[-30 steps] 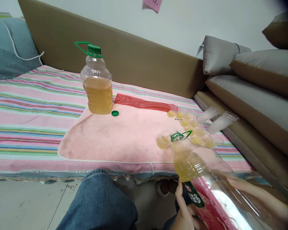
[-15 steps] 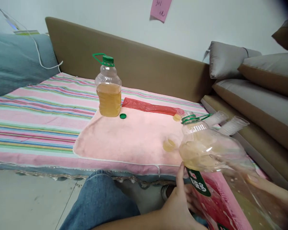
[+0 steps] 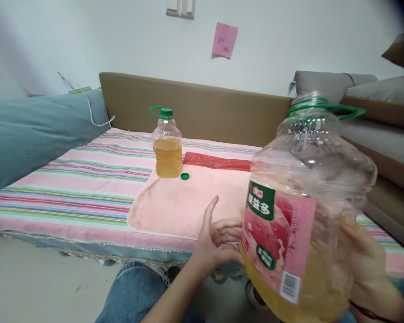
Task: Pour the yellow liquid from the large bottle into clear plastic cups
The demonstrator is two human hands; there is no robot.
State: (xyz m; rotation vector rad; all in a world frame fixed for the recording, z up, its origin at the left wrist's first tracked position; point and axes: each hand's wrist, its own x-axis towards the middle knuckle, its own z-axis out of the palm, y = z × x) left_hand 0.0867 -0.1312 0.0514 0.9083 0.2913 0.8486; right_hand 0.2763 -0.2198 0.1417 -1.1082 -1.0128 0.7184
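A large clear juice bottle (image 3: 283, 233) with a pink peach label stands close in front of me, nearly upright. It has no cap; a green ring handle circles its neck, and pale yellow juice fills its lower part. My right hand (image 3: 366, 260) grips it from the right side, blurred and partly seen through the plastic. By its left side is my left hand (image 3: 218, 237), fingers apart, some fingertips at the bottle's edge; I cannot tell whether they touch it. A second juice bottle (image 3: 168, 157), capped in green, rests beyond on a pink cloth (image 3: 168, 206), beside a loose green cap (image 3: 185, 176).
A red plastic bag (image 3: 215, 162) lies along the cloth's far edge. Striped bedding (image 3: 97, 175) covers the couch, with a brown backrest (image 3: 195, 112) behind. Grey cushions (image 3: 380, 101) are stacked at the right. A pink note (image 3: 224, 40) sticks to the wall.
The held bottle has swung from tilted leftward to almost upright and come up closer. My left hand has shifted left, its fingers spreading. The cups on the right are now hidden behind the bottle.
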